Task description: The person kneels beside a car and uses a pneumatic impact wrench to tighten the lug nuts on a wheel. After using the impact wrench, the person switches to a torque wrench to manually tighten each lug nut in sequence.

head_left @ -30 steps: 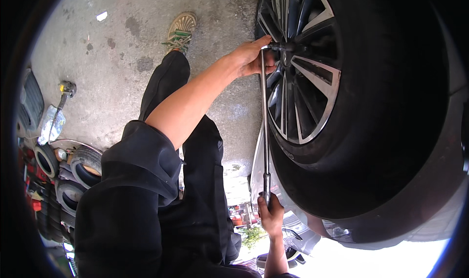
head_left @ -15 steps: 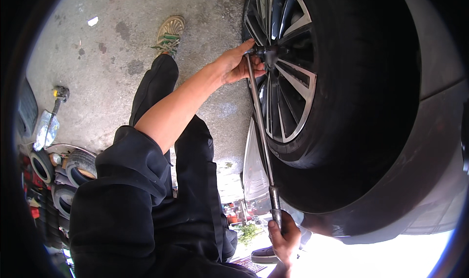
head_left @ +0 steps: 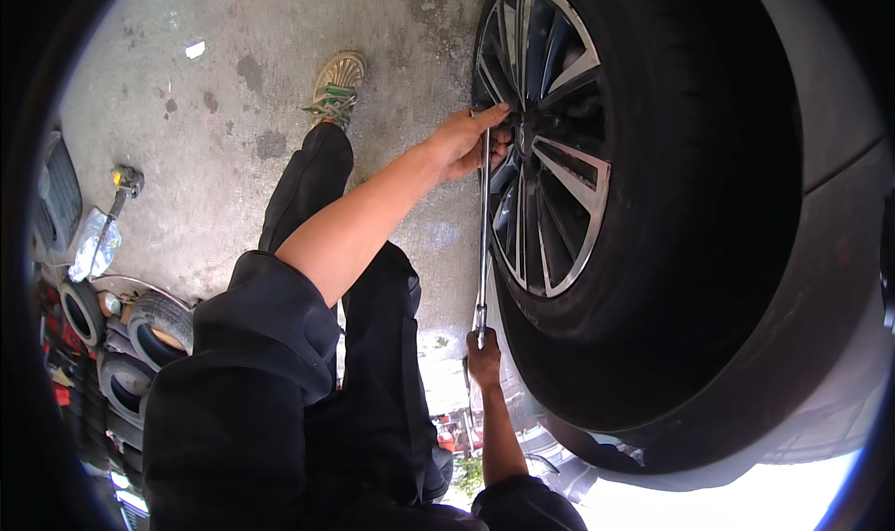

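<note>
A long chrome socket wrench (head_left: 483, 242) stands almost straight up and down in the view, beside the outer face of a car wheel. My left hand (head_left: 466, 142) is closed round its head end, close to the hub; the fingers hide most of the socket there. At the lower end of the bar, my right hand (head_left: 484, 358) grips the handle. The wheel has a black and silver spoked alloy rim (head_left: 573, 172) inside a black tire (head_left: 671, 195), mounted on the car.
The grey car body (head_left: 839, 242) curves round the tire at the right. Stained concrete floor (head_left: 224, 149) spreads to the left. A yellow-headed tool (head_left: 124, 179) lies there by a clear plastic bag (head_left: 93, 244). Several loose tires (head_left: 158, 326) are stacked at lower left.
My right hand has moved up and left, swinging the wrench handle from a slant to nearly upright. My left hand stays at the head end. The whole view has shifted slightly.
</note>
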`<state>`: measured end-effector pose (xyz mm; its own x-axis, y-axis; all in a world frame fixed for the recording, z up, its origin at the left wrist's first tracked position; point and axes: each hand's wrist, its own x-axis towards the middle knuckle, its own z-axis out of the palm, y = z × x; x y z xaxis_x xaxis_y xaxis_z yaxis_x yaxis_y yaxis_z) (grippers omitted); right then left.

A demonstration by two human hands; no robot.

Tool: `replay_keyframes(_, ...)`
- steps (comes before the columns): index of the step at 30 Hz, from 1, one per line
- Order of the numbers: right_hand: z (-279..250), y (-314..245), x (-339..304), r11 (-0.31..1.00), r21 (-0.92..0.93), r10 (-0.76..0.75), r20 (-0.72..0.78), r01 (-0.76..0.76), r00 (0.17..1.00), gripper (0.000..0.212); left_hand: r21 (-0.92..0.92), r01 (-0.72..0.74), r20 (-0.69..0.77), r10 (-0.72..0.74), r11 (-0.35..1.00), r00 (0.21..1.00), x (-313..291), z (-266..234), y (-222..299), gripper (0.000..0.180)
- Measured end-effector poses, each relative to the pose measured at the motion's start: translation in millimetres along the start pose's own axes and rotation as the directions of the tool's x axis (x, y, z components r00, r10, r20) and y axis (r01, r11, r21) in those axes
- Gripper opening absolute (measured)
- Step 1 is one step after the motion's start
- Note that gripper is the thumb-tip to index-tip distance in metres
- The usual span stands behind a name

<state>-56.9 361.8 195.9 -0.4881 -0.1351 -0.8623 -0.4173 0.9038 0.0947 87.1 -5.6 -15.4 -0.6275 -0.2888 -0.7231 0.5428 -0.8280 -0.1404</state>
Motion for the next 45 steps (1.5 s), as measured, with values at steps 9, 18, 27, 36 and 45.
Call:
replay_keyframes(9, 60.0, 91.2, 121.6, 0.999, -0.015, -0.050, -0.016, 0.050, 0.999, 0.047, 0.019, -0.099, -0.147, 0.101, 0.995, 0.984, 5.9, 7.7, -22.4, 0.023)
replay_keyframes(18, 59.6, 19.9, 99.5, 0.987, -0.109, -0.142, -0.216, 0.121, 0.966, 0.033, 0.112, -0.332, -0.246, 0.350, 0.937, 0.904, 12.0, 6.7, -36.4, 0.026)
replay_keyframes(27, 51.7, 25.6, 121.6, 0.939, 0.002, -0.328, -0.285, 0.343, 0.901, 0.031, 0.260, -0.369, -0.256, 0.432, 0.892, 0.865, 44.3, 0.7, -32.6, 0.025)
replay_keyframes(36, 70.1, 38.4, 133.6, 0.900, -0.092, -0.432, -0.323, 0.427, 0.842, 0.031, 0.188, -0.418, -0.315, 0.458, 0.889, 0.831, 26.3, 2.8, -39.4, 0.028)
replay_keyframes(45, 74.6, 55.9, 149.4, 0.872, -0.401, -0.380, -0.191, 0.281, 0.905, 0.036, 0.235, -0.354, -0.402, 0.422, 0.905, 0.812, 25.2, 18.5, -34.5, 0.029)
